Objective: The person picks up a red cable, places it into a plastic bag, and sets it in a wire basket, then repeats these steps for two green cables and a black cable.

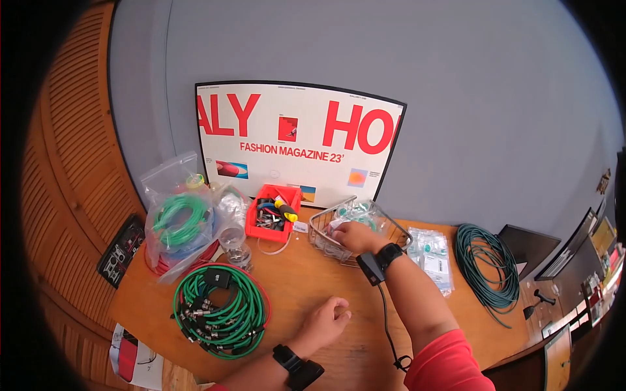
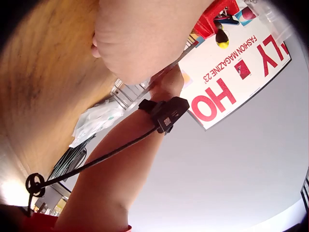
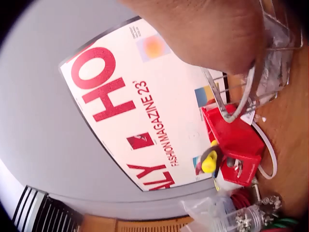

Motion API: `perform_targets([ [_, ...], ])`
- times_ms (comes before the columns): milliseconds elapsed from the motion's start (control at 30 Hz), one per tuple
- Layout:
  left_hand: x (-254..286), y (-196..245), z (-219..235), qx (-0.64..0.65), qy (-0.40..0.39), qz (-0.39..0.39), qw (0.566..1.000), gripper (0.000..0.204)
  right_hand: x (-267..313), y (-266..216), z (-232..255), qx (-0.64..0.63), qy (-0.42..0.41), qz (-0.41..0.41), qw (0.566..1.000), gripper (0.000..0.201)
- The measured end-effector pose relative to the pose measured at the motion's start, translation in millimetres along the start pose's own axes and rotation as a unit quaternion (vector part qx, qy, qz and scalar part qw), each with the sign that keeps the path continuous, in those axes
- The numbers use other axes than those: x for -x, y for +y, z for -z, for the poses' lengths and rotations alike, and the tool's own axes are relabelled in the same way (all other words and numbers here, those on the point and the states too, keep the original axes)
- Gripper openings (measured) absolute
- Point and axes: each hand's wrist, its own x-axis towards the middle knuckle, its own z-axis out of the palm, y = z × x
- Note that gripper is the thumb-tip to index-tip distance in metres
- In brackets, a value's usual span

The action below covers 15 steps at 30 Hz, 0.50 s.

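The right hand (image 1: 355,237) reaches into a wire basket (image 1: 315,225) holding clear plastic bags (image 1: 357,211) with green items inside. Its fingertips are down among the bags, and whether they grip one is hidden. In the right wrist view, the back of that hand (image 3: 207,34) covers part of the basket's metal rim (image 3: 247,92). The left hand (image 1: 325,320) hangs loosely curled over the front of the wooden table (image 1: 365,352), holding nothing. In the left wrist view, the left hand (image 2: 140,38) fills the top, its fingers mostly out of sight.
A red bin (image 1: 251,229) with tools stands left of the basket. Coiled green cables (image 1: 251,319) lie at front left, bagged cables (image 1: 179,221) behind them. Right of the basket are flat plastic packets (image 1: 433,260) and a dark cable coil (image 1: 486,267). A monitor (image 1: 293,140) stands behind.
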Motion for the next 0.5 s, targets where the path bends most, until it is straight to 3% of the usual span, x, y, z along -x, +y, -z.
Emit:
perform_targets([
  [33,0,-1,-1,-0.001,0.003,0.0,1.0,0.034,1,4,0,0.0,0.0,0.003,1.0,0.036],
  [133,-5,-12,-7,0.005,0.035,-0.017,0.999,0.032,10,8,0,0.004,0.16,0.008,0.987,0.032],
  [233,-4,-16,-8,0.011,0.045,-0.042,0.998,0.033,63,-37,13,0.018,0.26,0.037,0.965,0.025],
  [300,-1,0,0,0.011,0.004,-0.009,1.0,0.034,103,-53,8,-0.03,0.27,0.035,0.962,0.02],
  [433,3,1,-1,0.025,0.013,-0.01,1.0,0.034,160,-13,-42,-0.209,0.16,0.022,0.965,0.02],
  [500,-1,-12,-7,0.009,0.024,-0.029,0.999,0.035,193,-27,-55,-0.217,0.141,-0.035,0.965,0.024],
])
